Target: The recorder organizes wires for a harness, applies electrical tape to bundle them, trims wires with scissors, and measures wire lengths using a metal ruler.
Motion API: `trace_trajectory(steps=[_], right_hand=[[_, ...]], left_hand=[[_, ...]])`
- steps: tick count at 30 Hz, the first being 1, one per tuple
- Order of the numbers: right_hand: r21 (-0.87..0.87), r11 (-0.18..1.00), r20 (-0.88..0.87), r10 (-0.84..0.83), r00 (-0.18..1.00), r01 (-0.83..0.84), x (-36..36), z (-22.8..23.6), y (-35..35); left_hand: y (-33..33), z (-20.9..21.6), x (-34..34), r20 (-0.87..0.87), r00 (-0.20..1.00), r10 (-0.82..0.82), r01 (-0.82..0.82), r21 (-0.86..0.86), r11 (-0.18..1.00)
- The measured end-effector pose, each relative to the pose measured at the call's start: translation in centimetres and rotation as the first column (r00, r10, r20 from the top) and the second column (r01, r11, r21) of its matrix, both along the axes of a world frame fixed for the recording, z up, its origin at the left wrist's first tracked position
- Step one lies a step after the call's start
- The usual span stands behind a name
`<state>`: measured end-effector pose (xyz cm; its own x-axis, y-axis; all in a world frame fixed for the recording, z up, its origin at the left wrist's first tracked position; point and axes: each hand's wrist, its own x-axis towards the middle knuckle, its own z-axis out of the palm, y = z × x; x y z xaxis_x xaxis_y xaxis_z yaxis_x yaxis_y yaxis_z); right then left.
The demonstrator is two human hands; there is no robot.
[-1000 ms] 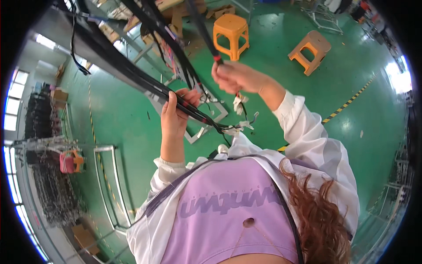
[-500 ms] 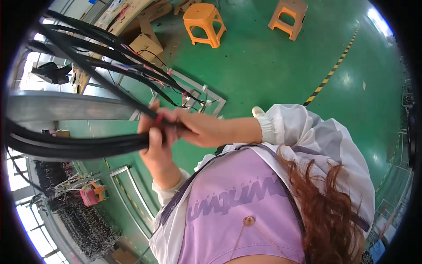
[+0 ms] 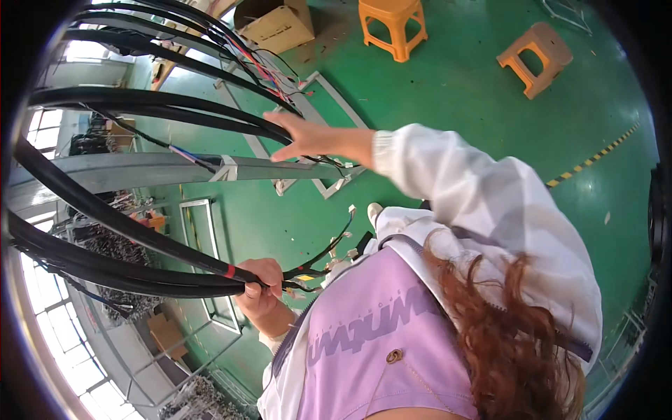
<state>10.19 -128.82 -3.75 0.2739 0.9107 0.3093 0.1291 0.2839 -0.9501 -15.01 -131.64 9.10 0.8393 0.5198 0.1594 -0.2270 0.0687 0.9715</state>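
My left hand (image 3: 260, 288) is closed around a bundle of thick black cables (image 3: 140, 271), one of them marked with a red band (image 3: 231, 271). Loose wire ends with white connectors (image 3: 336, 255) stick out past its fingers. Farther off, my right hand (image 3: 302, 136) has its fingers apart beside another pair of black cables (image 3: 189, 112). Its fingertips overlap those cables in the picture; whether they touch, I cannot tell. Both groups of cables arch in from the left edge.
A grey metal beam (image 3: 119, 175) runs between the cable groups, with a taped wire on it. More black cables (image 3: 189, 56) hang farther away. Around are metal frames (image 3: 329, 98), an orange stool (image 3: 393, 24), a tan stool (image 3: 537, 56) and a cardboard box (image 3: 280, 28).
My hands were together on the cables; now the right has moved away to the farther cables with spread fingers. The left keeps its grip, lower in the picture. The view has shifted.
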Motion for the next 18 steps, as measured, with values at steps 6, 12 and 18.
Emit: trace_trajectory(steps=[6, 12, 18], right_hand=[[-0.067, 0.983, 0.119, 0.180, 0.977, -0.173, -6.8, -0.6, -3.5], [-0.227, 0.768, -0.070, 0.601, 0.796, -0.599, -6.1, 3.6, -9.4], [-0.079, 0.715, 0.077, 0.699, 0.711, -0.695, -6.0, 0.3, -9.0]], left_hand=[[-1.9, -2.3, 2.9, -0.133, 0.784, 0.606, -0.539, 0.338, 0.772], [-3.5, -2.5, 5.8, -0.043, 0.832, 0.554, -0.555, -0.012, 0.832], [-4.0, -1.7, 6.5, -0.014, 0.876, 0.481, -0.481, -0.091, 0.872]])
